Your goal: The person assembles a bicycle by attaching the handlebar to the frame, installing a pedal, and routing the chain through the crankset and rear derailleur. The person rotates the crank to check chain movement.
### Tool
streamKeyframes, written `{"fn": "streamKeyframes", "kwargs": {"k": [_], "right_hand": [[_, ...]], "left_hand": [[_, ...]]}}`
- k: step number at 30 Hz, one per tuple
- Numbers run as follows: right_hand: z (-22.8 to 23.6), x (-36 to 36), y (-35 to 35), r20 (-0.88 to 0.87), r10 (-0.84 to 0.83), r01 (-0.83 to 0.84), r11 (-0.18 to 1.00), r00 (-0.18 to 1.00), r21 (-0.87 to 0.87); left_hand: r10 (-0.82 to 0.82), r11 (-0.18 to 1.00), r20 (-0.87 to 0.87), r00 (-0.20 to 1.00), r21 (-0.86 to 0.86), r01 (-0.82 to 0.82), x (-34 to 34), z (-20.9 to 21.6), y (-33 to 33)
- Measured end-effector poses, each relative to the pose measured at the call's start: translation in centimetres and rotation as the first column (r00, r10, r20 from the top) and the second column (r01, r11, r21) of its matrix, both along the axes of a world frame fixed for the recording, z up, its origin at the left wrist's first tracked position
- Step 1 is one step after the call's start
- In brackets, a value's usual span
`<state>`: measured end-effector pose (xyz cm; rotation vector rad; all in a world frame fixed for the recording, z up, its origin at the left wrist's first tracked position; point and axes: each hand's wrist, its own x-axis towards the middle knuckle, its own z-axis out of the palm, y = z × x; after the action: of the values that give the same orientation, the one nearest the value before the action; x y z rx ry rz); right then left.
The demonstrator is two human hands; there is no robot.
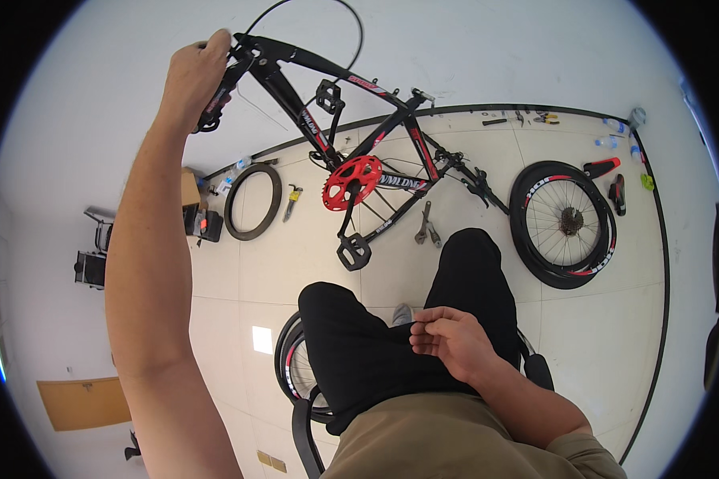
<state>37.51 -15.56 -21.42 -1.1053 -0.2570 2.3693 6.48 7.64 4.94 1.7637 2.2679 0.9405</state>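
A black bicycle frame (pixel 282 89) with red and white markings stands tilted ahead of me, front end raised to the left. My left hand (pixel 198 73) is wrapped round its front end at the head tube, just above the black fork (pixel 216 102); the fingers' far side is hidden. A red chainring (pixel 365 171), crank arms and a black pedal (pixel 354 252) are fitted to the frame. From the front end a black cable (pixel 361 40) loops upward. Above my lap, my right hand (pixel 453 339) is closed, thumb against curled fingers; whatever it may hold cannot be made out.
Right of the frame lies a wheel (pixel 522 219) with a cassette, near a black-red saddle (pixel 617 194). A loose tyre (pixel 231 209) and pliers (pixel 292 199) lie left. Wrenches (pixel 423 225) rest below the frame, more tools (pixel 499 121) along the wall. Another wheel (pixel 283 359) is beside my leg.
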Motion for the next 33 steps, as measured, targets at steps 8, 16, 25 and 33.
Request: {"fn": "streamKeyframes", "kwargs": {"k": [8, 16, 25, 33], "right_hand": [[-3.7, -1.7, 0.6, 0.227, 0.092, -0.155, 0.948, 0.969, 0.278], [-12.2, -11.9, 5.4, 0.388, 0.055, -0.130, 0.977, 0.920, 0.169], [-20.2, -20.5, 8.0, 0.170, 0.155, -0.145, 0.987, 0.973, -0.071], [-26.5, -16.8, 13.2, 0.347, -0.080, 0.075, 0.997, 0.934, 0.029]], "left_hand": [[-0.010, 0.996, -0.051, 0.999, 0.084, 0.014, 2.2, 0.4, -0.8], [-0.014, 0.995, -0.018, 1.000, 0.096, 0.016, 0.8, -0.1, -0.9], [-0.022, 0.995, -0.049, 0.999, 0.096, 0.027, 0.5, -0.1, -0.6], [-0.106, 0.985, -0.711, 0.695, 0.022, 0.173, -3.2, -1.2, 2.1]]}}
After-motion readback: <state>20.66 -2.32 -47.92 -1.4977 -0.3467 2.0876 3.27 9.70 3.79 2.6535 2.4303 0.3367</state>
